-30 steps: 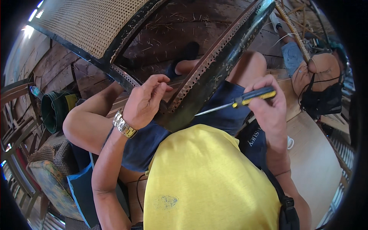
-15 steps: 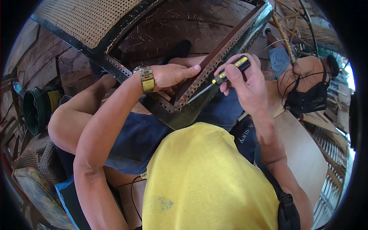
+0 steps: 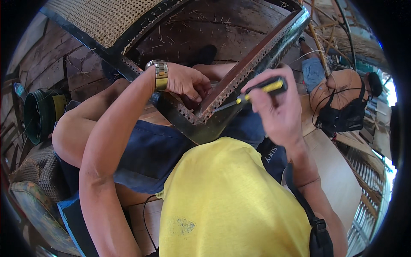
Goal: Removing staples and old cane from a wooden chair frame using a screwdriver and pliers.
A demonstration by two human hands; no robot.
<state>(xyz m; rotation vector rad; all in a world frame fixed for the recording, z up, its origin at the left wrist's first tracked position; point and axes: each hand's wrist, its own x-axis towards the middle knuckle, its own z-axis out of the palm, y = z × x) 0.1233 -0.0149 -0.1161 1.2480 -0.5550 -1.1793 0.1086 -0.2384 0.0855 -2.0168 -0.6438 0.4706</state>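
Observation:
A dark wooden chair frame (image 3: 214, 125) rests across my lap, its V-shaped corner towards me. Rows of small holes run along its rails, beside a reddish-brown inner edge (image 3: 252, 62). My right hand (image 3: 280, 113) grips a screwdriver (image 3: 274, 85) with a black and yellow handle. Its shaft slants down left, the tip at the holes near the corner. Inside that corner, my left hand (image 3: 186, 83) has its fingers curled and pressed together against the rail's inner side. What those fingertips hold, if anything, is hidden. A metal watch (image 3: 161, 76) is on my left wrist.
Woven cane (image 3: 98, 23) fills the frame's far-left panel. A dark green bucket (image 3: 36, 115) stands at the left, near a patterned cushion (image 3: 36, 210). Another person (image 3: 338, 92) sits at the right with a black bag. Straw bits litter the plank floor (image 3: 192, 36).
My left hand's thumb has come off the top of the rail, and the fingers have curled inside the corner. My right hand has turned the screwdriver flatter and shifted slightly down.

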